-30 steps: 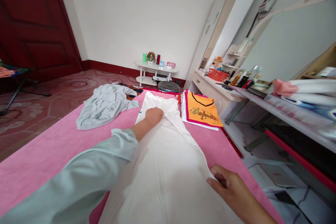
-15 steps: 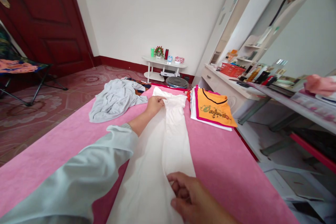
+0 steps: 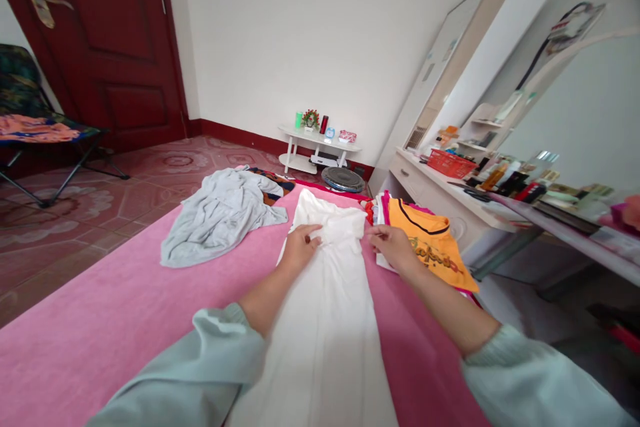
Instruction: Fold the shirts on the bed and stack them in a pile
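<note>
A long white garment [image 3: 327, 320], possibly trousers, lies lengthwise over the pink bedcover [image 3: 120, 320], its gathered band at the far end. My left hand [image 3: 301, 247] is on the garment's upper left part, fingers bent and closed on the cloth just below the band. Beside the band's right edge is my right hand [image 3: 395, 247], its fingers lightly bent and slightly apart, with no cloth visible between them. Behind that hand lies a folded pile topped by an orange shirt [image 3: 425, 230] with a dark neckline, partly covered by my wrist.
A crumpled grey garment [image 3: 223, 213] lies on the bed's far left, next to a dark patterned cloth [image 3: 273, 183]. A small white table [image 3: 320, 137] stands by the wall. Along the right is a dresser [image 3: 425, 180] with a red basket [image 3: 451, 163] and bottles. A folding chair [image 3: 45, 127] stands left.
My right hand has moved from the garment's near part to beside its far band. My left hand remains near the band. The garment's upper part now lies flatter, and the view has shifted.
</note>
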The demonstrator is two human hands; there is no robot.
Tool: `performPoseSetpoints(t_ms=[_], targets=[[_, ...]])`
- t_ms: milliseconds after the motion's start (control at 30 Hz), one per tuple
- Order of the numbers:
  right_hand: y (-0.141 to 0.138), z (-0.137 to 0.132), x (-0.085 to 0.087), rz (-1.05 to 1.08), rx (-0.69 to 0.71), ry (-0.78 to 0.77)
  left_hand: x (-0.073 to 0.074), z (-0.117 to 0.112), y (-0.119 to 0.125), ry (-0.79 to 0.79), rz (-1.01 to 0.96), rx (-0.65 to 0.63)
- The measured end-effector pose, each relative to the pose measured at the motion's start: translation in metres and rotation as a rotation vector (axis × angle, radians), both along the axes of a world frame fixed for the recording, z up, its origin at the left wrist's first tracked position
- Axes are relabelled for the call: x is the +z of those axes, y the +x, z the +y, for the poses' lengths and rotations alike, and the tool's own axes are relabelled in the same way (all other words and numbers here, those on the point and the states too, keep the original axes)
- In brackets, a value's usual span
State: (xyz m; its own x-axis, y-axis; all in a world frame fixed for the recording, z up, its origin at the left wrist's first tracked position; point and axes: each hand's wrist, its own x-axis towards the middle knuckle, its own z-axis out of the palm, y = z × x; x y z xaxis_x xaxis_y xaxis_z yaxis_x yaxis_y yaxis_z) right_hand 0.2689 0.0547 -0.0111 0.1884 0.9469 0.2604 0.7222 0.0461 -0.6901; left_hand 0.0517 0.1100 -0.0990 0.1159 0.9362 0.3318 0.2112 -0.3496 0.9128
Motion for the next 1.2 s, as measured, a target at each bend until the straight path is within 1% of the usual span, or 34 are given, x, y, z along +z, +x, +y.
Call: performPoseSetpoints(t_ms=[67, 167, 233, 333, 433, 533, 600, 667, 733, 800, 900, 967, 1033, 1067, 1133, 1200], targets=[[0.007, 0.043, -0.001, -0.1, -0.066, 0.094, 0.004, -0.006, -0.001, 0.116, 0.176, -0.015], [0.0, 0.091, -0.007, -0.17, -0.053, 0.116, 0.012, -0.018, -0.001, 0.309, 0.529, -0.11], [-0.01, 0.11, -0.015, -0.209, 0.0, 0.072, 0.018, -0.025, -0.001, 0.394, 0.697, -0.183], [-0.022, 0.122, -0.03, -0.294, 0.092, -0.04, 0.024, -0.03, 0.0, 0.47, 0.819, -0.236], [-0.027, 0.122, -0.038, -0.369, 0.138, -0.129, 0.026, -0.031, 0.001, 0.502, 0.843, -0.242], [-0.03, 0.121, -0.035, -0.417, 0.099, -0.16, 0.024, -0.031, 0.002, 0.495, 0.838, -0.228], [-0.033, 0.124, -0.029, -0.428, 0.037, -0.136, 0.022, -0.031, 0.003, 0.453, 0.824, -0.2], [-0.039, 0.127, -0.025, -0.413, -0.016, -0.074, 0.019, -0.031, 0.003, 0.387, 0.795, -0.151], [-0.045, 0.13, -0.025, -0.376, -0.023, -0.006, 0.016, -0.029, 0.003, 0.316, 0.739, -0.098], [-0.052, 0.128, -0.031, -0.333, 0.024, 0.038, 0.013, -0.026, 0.002, 0.245, 0.648, -0.034], [-0.058, 0.113, -0.047, -0.296, 0.112, 0.065, 0.009, -0.02, 0.002, 0.151, 0.481, 0.079], [-0.06, 0.098, -0.059, -0.312, 0.114, 0.092, 0.007, -0.016, 0.002, 0.125, 0.404, 0.14], [-0.062, 0.085, -0.068, -0.384, 0.1, 0.097, 0.007, -0.015, 0.002, 0.134, 0.375, 0.179], [-0.062, 0.08, -0.071, -0.431, 0.112, 0.068, 0.007, -0.015, 0.002, 0.146, 0.377, 0.193], [-0.062, 0.076, -0.072, -0.496, 0.183, -0.044, 0.009, -0.017, 0.001, 0.182, 0.413, 0.208], [-0.059, 0.077, -0.069, -0.488, 0.236, -0.109, 0.013, -0.02, -0.001, 0.248, 0.485, 0.201]])
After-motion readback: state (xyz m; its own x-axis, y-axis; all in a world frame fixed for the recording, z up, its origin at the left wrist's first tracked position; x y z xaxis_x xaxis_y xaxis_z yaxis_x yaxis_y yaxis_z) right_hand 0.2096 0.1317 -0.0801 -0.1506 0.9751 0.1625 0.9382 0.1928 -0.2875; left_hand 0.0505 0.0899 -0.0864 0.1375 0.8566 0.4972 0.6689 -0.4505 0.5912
